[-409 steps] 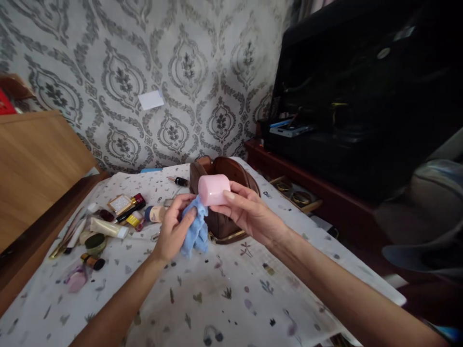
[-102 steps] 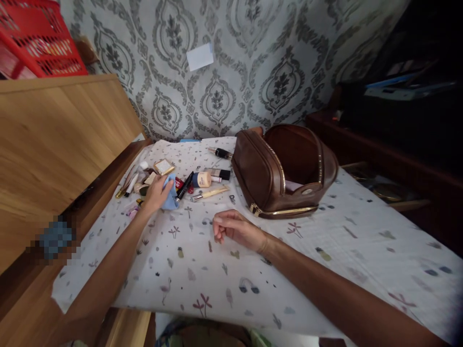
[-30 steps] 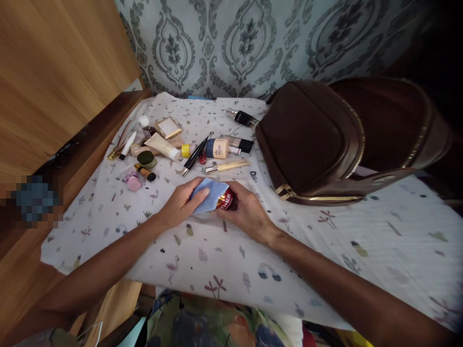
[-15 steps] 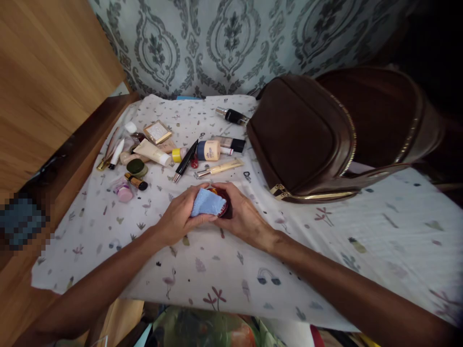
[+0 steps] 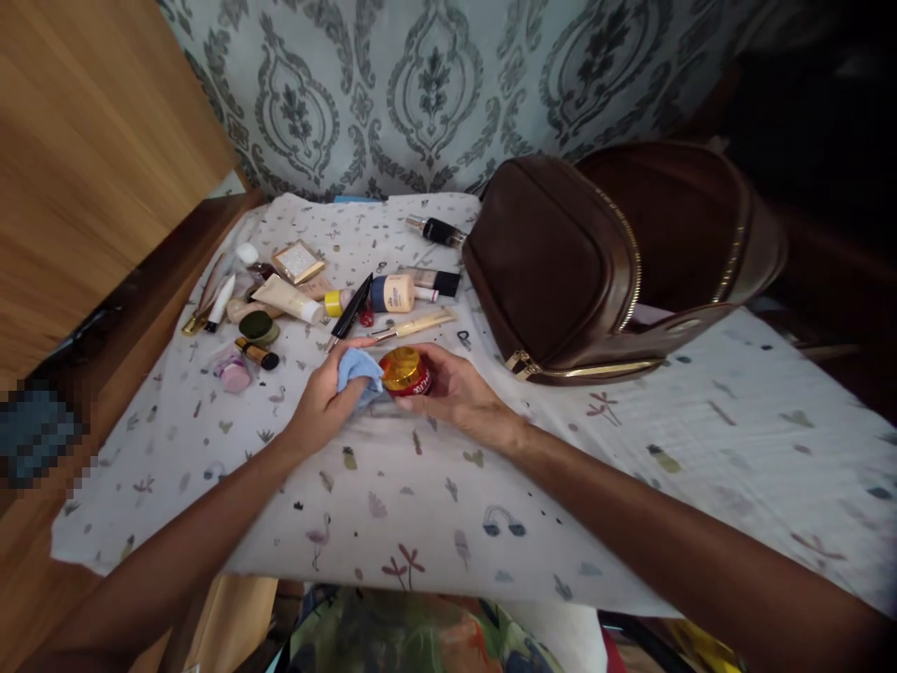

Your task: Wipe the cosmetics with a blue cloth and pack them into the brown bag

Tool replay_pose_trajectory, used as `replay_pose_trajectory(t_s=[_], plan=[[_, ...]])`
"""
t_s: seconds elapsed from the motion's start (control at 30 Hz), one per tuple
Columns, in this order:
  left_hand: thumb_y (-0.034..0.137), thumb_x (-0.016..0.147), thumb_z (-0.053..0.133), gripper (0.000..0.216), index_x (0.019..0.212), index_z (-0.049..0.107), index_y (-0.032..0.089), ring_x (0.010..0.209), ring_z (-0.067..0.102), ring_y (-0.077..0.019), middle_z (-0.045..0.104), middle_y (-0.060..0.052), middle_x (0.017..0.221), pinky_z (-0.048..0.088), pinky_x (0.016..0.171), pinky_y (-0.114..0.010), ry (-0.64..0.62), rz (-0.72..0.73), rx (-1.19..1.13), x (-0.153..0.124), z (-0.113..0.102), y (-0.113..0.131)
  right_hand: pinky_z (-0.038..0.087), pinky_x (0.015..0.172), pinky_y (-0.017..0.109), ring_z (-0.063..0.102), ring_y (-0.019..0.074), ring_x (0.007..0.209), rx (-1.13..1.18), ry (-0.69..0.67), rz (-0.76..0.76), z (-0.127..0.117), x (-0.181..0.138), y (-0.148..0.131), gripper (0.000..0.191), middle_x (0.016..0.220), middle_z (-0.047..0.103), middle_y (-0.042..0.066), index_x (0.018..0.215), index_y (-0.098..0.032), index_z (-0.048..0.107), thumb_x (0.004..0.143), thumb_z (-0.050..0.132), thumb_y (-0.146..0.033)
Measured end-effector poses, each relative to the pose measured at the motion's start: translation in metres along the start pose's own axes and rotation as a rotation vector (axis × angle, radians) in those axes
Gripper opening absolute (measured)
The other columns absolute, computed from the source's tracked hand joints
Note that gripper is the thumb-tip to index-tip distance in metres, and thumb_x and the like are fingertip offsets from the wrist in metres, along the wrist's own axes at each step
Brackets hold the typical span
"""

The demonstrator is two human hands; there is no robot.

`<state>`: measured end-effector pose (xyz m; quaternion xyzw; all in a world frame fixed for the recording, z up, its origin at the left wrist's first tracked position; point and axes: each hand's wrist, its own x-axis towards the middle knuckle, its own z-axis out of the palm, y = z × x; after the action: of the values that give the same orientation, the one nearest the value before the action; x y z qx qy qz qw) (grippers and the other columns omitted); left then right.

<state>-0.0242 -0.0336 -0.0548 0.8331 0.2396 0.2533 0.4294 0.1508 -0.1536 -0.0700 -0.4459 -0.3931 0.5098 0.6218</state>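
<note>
Hands in view: two, both occupied. Left hand (image 5: 326, 402): fingers folded, thumb pressed over one blue cloth (image 5: 360, 377), bunched. Right hand (image 5: 462, 397): curled around one red jar (image 5: 406, 372) with a gold lid, thumb on the near side, fingers behind; hand spread only as wide as the jar. Jar count: one, slightly tilted, in front of the cosmetics, between the two hands. Cloth edge lies right at the jar's left side; actual contact cannot be told, nor whether the jar touches the table cover (image 5: 448, 551).

Beyond the hands, nearest items: one slender tan item (image 5: 420, 323); one black pen-shaped item (image 5: 350, 313), lying aslant; one navy-capped bottle (image 5: 393, 293), on its side; one black-capped bottle (image 5: 443, 281) behind it.

Left cluster, partly overlapping: one cream tube (image 5: 284, 298), one square gold-edged compact (image 5: 299, 261), one yellow-banded item (image 5: 334, 302), one dark green lid (image 5: 259, 327), one amber item (image 5: 257, 354) with a black end, one pink round item (image 5: 234, 375). Full count uncertain owing to overlap.

Right side: one brown bag (image 5: 547, 262), unzipped at the top. One dark bottle (image 5: 438, 231) lies beside it.
</note>
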Motion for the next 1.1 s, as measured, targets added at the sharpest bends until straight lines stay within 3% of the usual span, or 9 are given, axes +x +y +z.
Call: replay_pose_trajectory(t_s=[0.1,0.2,0.27,0.37,0.5,0.6,0.7,0.97,1.1], plan=[[0.033,0.096,0.052,0.033,0.128,0.055,0.026,0.078,0.060,-0.0136,0.065,0.000,0.096,0.051,0.075,-0.027,0.100,-0.073,-0.117,0.002,0.000,-0.003,0.047,0.112,0.046,0.066,0.0229,0.114,0.040,0.005,0.015,0.002,0.000,0.003,0.067,0.121,0.068,0.006,0.117,-0.021,0.059,0.061,0.092,-0.037],[0.036,0.097,0.053,0.033,0.128,0.055,0.025,0.093,0.064,-0.0160,0.067,-0.003,0.110,0.052,0.084,-0.029,0.111,-0.061,-0.159,0.006,-0.003,0.005,0.048,0.111,0.046,0.065,0.0235,0.116,0.034,0.005,-0.008,0.002,0.001,0.007,0.068,0.124,0.067,0.008,0.119,-0.020,0.060,0.061,0.092,-0.035],[0.038,0.098,0.053,0.037,0.132,0.055,0.024,0.108,0.063,-0.0197,0.066,-0.006,0.121,0.050,0.096,-0.034,0.038,0.004,-0.119,0.009,-0.006,0.016,0.048,0.110,0.045,0.064,0.0235,0.117,-0.007,0.001,-0.038,0.001,0.002,0.008,0.067,0.126,0.065,0.009,0.120,-0.020,0.060,0.062,0.090,-0.034],[0.042,0.097,0.056,0.044,0.137,0.054,0.024,0.125,0.057,-0.0245,0.062,-0.009,0.131,0.043,0.109,-0.039,-0.168,0.168,0.006,0.014,-0.008,0.030,0.053,0.103,0.044,0.066,0.0230,0.111,-0.118,0.015,-0.084,-0.001,0.002,0.010,0.070,0.123,0.064,0.009,0.127,-0.020,0.056,0.065,0.087,-0.030],[0.041,0.095,0.061,0.048,0.140,0.052,0.025,0.129,0.054,-0.0271,0.058,-0.011,0.138,0.041,0.111,-0.043,-0.312,0.290,0.160,0.021,0.000,0.029,0.057,0.085,0.039,0.066,0.0189,0.090,-0.297,0.047,-0.162,-0.002,0.002,0.015,0.085,0.109,0.063,0.005,0.143,-0.021,0.040,0.069,0.081,-0.026],[0.040,0.095,0.061,0.047,0.138,0.051,0.024,0.123,0.058,-0.0264,0.060,-0.012,0.136,0.045,0.107,-0.043,-0.272,0.255,0.154,0.022,0.008,0.019,0.057,0.083,0.039,0.064,0.0177,0.086,-0.356,0.070,-0.205,-0.001,0.000,0.019,0.095,0.104,0.061,0.004,0.151,-0.023,0.027,0.072,0.078,-0.025],[0.042,0.094,0.062,0.046,0.135,0.052,0.023,0.116,0.061,-0.0254,0.062,-0.010,0.133,0.049,0.101,-0.040,-0.226,0.203,0.111,0.019,0.011,0.012,0.057,0.087,0.042,0.065,0.0191,0.091,-0.406,0.087,-0.201,0.001,-0.003,0.019,0.098,0.108,0.061,0.005,0.154,-0.025,0.023,0.073,0.078,-0.024],[0.043,0.090,0.066,0.044,0.127,0.057,0.022,0.107,0.064,-0.0215,0.067,-0.006,0.122,0.050,0.096,-0.035,-0.136,0.060,-0.083,0.015,0.011,0.009,0.058,0.093,0.045,0.066,0.0248,0.108,-0.514,0.069,-0.183,0.003,-0.008,0.011,0.090,0.128,0.058,0.012,0.150,-0.026,0.033,0.074,0.079,-0.022],[0.042,0.088,0.069,0.040,0.122,0.061,0.023,0.108,0.064,-0.0202,0.069,-0.004,0.120,0.049,0.098,-0.034,-0.108,0.043,-0.169,0.015,0.014,0.010,0.060,0.089,0.044,0.069,0.0223,0.098,-0.509,0.087,-0.186,0.006,-0.009,0.009,0.079,0.125,0.060,0.012,0.145,-0.024,0.036,0.077,0.076,-0.021]])
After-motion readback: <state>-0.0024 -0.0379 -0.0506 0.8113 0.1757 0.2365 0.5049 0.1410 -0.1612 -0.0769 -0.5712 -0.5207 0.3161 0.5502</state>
